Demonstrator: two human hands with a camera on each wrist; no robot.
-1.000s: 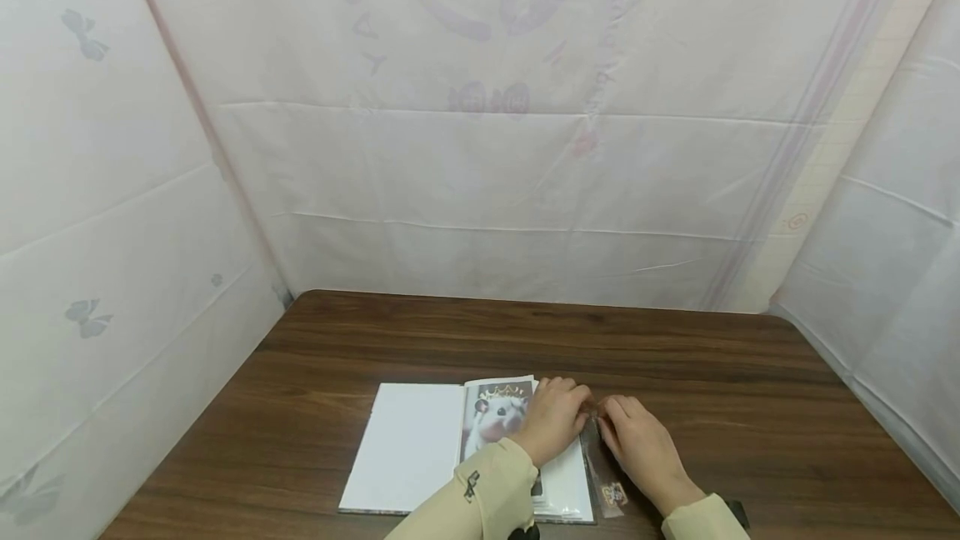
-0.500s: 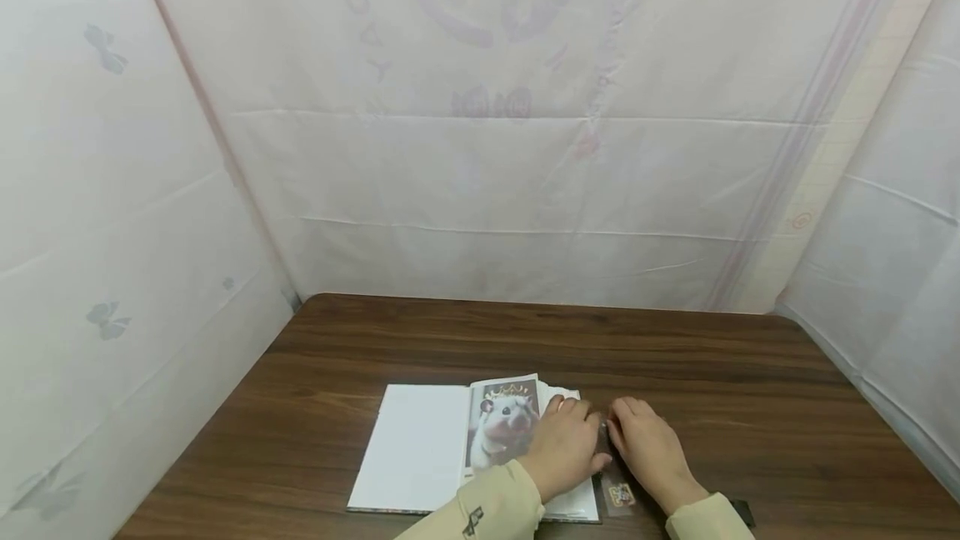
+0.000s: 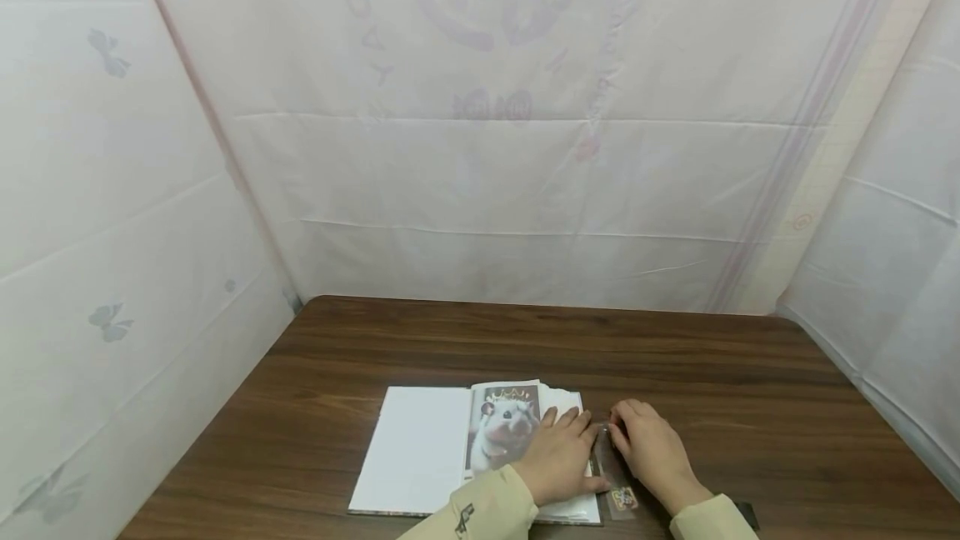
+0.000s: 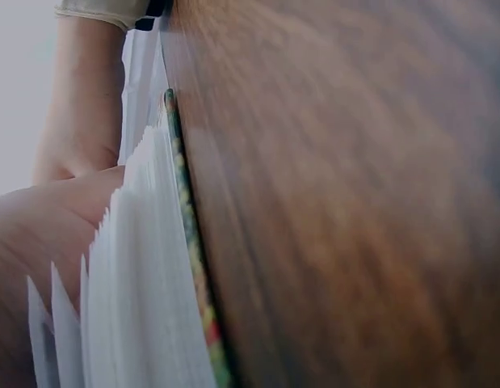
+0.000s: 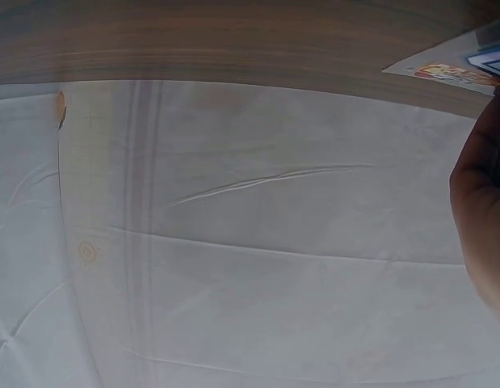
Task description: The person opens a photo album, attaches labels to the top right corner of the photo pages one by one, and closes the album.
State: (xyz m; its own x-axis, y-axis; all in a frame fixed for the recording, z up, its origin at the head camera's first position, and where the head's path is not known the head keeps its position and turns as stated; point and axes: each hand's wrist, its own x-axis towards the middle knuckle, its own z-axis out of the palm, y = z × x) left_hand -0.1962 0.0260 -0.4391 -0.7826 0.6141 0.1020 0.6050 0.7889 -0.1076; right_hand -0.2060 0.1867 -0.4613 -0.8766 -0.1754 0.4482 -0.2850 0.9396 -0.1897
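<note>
An open album lies on the table, its left side plain white. A picture of a white hamster-like animal wearing a crown shows on the right side. My left hand rests on the right-hand pages with fingers spread. Just right of the album, my right hand pinches the upper part of a clear plastic packet bearing a small colourful print. In the right wrist view, a corner of the packet sticks out beside my hand. The left wrist view shows the album's thick page edges close up.
The brown wooden table stretches behind and to both sides of the album. Pale printed cloth hangs around its back and sides.
My left hand has come away from the packet's top and moved down and slightly left, flattening onto the album. The right hand keeps hold of the packet, nearly in place.
</note>
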